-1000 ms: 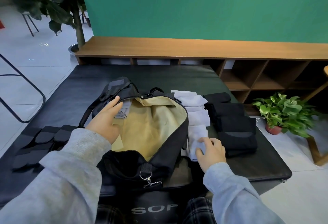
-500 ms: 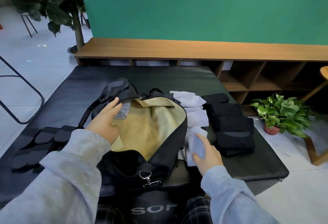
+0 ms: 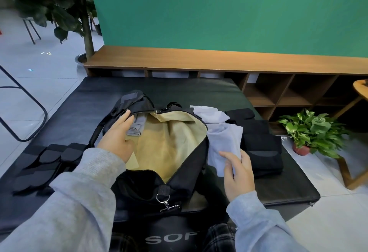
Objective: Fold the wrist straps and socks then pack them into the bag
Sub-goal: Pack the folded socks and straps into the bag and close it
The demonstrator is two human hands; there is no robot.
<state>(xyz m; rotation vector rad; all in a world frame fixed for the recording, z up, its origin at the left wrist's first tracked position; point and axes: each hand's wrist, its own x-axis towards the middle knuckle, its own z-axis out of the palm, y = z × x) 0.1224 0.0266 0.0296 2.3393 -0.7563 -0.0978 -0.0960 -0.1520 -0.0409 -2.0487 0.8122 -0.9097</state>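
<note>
Socks are up right now: the right hand (image 3: 238, 174) pinches a folded white sock (image 3: 225, 144) by its near end, lifted just beside the open bag (image 3: 179, 178). Its grip is thumb on top, fingers curled under. The left hand (image 3: 117, 138) holds the bag's far rim to keep the mouth wide, thumb resting inside. More white socks (image 3: 209, 113) and a row of black folded pieces (image 3: 262, 146) sit on the surface (image 3: 199, 90) to the right. Soft, light cloth like this will probably flop open, so holding across the fold looks safest.
</note>
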